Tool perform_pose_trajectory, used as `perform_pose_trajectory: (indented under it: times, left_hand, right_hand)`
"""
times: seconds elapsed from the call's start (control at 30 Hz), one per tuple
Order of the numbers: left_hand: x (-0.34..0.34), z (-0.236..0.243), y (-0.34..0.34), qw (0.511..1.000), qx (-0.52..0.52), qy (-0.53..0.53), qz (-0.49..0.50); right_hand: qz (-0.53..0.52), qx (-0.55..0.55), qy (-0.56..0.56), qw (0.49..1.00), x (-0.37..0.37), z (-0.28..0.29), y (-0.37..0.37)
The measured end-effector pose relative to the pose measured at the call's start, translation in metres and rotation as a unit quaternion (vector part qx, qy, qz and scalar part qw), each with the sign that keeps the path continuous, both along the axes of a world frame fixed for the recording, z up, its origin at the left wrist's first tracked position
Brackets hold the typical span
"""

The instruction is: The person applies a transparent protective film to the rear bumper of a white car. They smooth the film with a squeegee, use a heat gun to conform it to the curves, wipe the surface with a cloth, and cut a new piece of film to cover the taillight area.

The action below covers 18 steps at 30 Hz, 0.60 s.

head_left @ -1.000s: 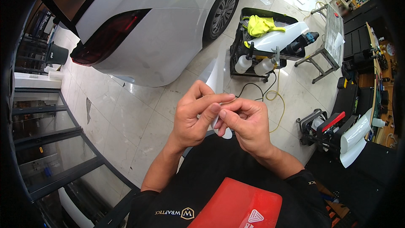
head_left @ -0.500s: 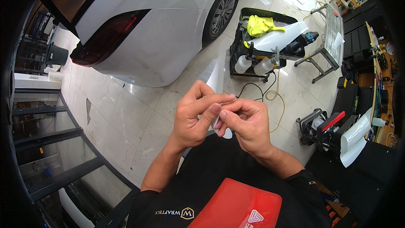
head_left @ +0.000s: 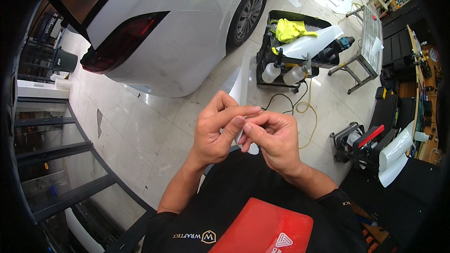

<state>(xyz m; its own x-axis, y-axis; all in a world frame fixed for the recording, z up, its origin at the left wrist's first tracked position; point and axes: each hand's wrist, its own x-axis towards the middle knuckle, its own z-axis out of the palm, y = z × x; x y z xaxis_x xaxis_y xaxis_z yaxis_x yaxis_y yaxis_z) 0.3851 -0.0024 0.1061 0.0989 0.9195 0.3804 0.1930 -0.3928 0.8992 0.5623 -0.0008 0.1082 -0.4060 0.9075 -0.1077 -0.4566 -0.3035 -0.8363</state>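
Fingertip to fingertip, my left hand (head_left: 216, 129) and my right hand (head_left: 274, 136) meet in front of my chest. Both are closed in a pinch on a thin strip of white film (head_left: 240, 86). Its long end, partly see-through, sticks out beyond my fingers toward the car, and a rounded white end (head_left: 253, 149) shows below them. The edge between my fingertips is mostly hidden. A white car (head_left: 183, 42) stands beyond my hands on the left, with its dark red tail light (head_left: 124, 42) and rear wheel (head_left: 251, 11) facing me.
A black cart (head_left: 300, 42) holds a yellow-green cloth (head_left: 290, 29), spray bottles (head_left: 294, 75) and white film. Cables and a yellow hose (head_left: 313, 122) trail over the tiled floor. A metal step bench (head_left: 363, 51) stands to the right. Something flat and red (head_left: 265, 229) lies against my front.
My hands keep nearly the same pinch on the film. The whole view has shifted very slightly.
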Motion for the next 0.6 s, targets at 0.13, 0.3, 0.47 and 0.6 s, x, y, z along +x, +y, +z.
perform_pose_trajectory:
  times: [0.13, 0.3, 0.47, 0.6]
  left_hand:
    - [0.0008, -0.002, -0.0002, 1.0, 0.0, -0.007, 0.001]
    - [0.0014, -0.0023, -0.0003, 1.0, 0.007, -0.006, 0.004]
    - [0.0029, -0.0025, 0.0004, 1.0, 0.004, -0.009, 0.004]
    - [0.0036, -0.0027, 0.0013, 1.0, 0.005, -0.004, 0.002]
  right_hand:
    - [-0.002, 0.0, 0.002, 1.0, -0.0001, 0.0015, 0.0001]
    - [-0.004, 0.008, -0.004, 1.0, 0.0002, 0.004, -0.0006]
    - [-0.008, 0.009, -0.002, 1.0, 0.0004, 0.0039, 0.0002]
    - [-0.006, 0.003, -0.007, 1.0, 0.0024, 0.0036, 0.0016]
